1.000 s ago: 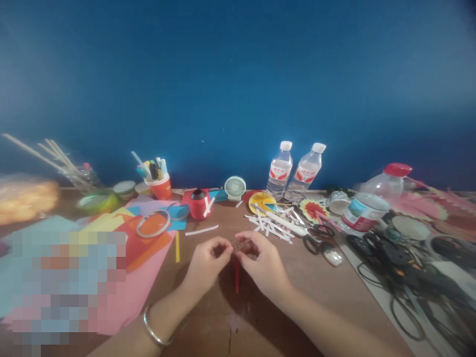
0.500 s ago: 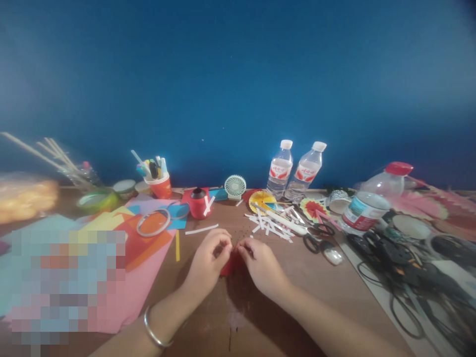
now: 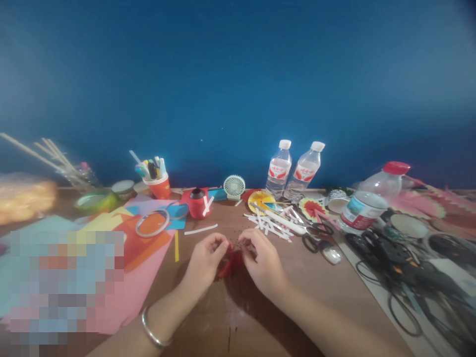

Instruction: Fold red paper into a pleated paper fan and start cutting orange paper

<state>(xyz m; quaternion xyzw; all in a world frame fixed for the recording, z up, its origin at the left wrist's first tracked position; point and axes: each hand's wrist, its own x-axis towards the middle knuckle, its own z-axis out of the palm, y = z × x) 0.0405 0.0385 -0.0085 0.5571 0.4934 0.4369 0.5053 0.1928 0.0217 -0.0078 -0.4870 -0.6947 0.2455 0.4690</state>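
My left hand point(image 3: 207, 255) is closed in a pinch on a small red piece point(image 3: 226, 267), which looks like paper or cloth and hangs below the fingertips. To its right, my right hand point(image 3: 262, 258) has its fingers curled together at the right side of the red piece. Whatever its fingertips hold is too small to make out. Dark specks lie on the brown table point(image 3: 208, 317) around the fingertips. Behind the hands are a white paper strip point(image 3: 201, 229) and a small red pot point(image 3: 198, 203) with crossed white strips on it.
Cut white strips point(image 3: 266, 225), scissors point(image 3: 312, 241) and a yellow paper fan point(image 3: 261, 202) lie right of centre. Several water bottles point(image 3: 308, 168), a small fan point(image 3: 234, 186) and a pen cup point(image 3: 159, 187) stand behind. Coloured paper point(image 3: 139, 292) covers the left; black cables point(image 3: 405, 277) crowd the right.
My hands have moved slightly apart, the left one to the left and the right one to the right. More of the red piece shows between them.
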